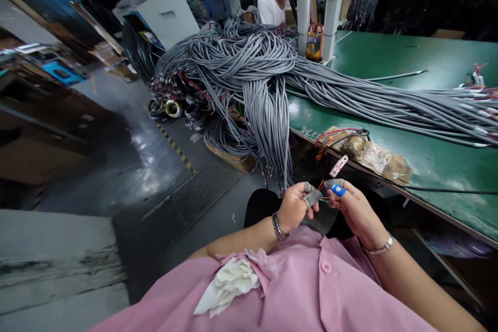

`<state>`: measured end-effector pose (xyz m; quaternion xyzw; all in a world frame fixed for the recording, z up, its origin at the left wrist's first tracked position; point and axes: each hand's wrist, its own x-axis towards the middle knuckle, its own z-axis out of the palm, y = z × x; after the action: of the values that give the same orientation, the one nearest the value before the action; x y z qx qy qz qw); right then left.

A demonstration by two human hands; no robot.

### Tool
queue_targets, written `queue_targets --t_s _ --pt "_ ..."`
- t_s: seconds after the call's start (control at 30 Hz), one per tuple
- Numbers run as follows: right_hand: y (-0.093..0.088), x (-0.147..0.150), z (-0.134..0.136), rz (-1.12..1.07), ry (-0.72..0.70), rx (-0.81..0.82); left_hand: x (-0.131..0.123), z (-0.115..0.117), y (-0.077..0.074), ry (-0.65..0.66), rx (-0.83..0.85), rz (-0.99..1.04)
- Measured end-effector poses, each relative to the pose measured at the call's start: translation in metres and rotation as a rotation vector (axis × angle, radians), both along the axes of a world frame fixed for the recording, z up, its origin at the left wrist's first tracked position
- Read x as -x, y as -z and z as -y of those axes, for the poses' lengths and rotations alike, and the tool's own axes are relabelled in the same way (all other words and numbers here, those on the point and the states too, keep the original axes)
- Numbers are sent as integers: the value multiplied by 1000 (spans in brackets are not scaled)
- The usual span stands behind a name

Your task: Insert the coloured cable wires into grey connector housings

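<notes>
My left hand [296,206] and my right hand [350,205] meet in front of my lap, just short of the bench edge. Each is pinched closed on thin coloured wires [326,199], red and green among them, which span the small gap between the fingertips. Grey covers wrap the thumb and a finger of my left hand. On my right hand the thumb carries a blue band and a finger has a grey cover. Where the wires lead is hidden by my fingers. A pale pink tag [339,166] sticks up just beyond my right hand.
A large heap of grey cables [241,54] covers the left end of the green bench [392,57], hanging over its edge and running right. A taped wooden block [373,158] lies at the front edge. Posts [304,5] rise behind; a person in white [270,6] sits beyond.
</notes>
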<state>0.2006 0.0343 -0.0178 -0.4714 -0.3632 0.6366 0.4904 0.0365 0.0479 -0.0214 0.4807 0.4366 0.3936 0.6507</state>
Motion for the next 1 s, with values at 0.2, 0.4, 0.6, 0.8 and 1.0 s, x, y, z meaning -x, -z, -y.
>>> queue_targets --t_s 0.2,0.4,0.6,0.8,1.0 --pt "-2 4 -4 171 -85 -100 1 1 2 77 0 -21" --pt "-1 12 1 138 15 -77 2 2 0 77 12 -25" --pt "0 16 4 104 90 -46 0 2 -3 -11 41 28" --pt "2 14 4 60 47 -64 1 -2 -4 162 44 -28" --pt "3 15 5 113 82 -55 4 -1 -5 139 10 -66"
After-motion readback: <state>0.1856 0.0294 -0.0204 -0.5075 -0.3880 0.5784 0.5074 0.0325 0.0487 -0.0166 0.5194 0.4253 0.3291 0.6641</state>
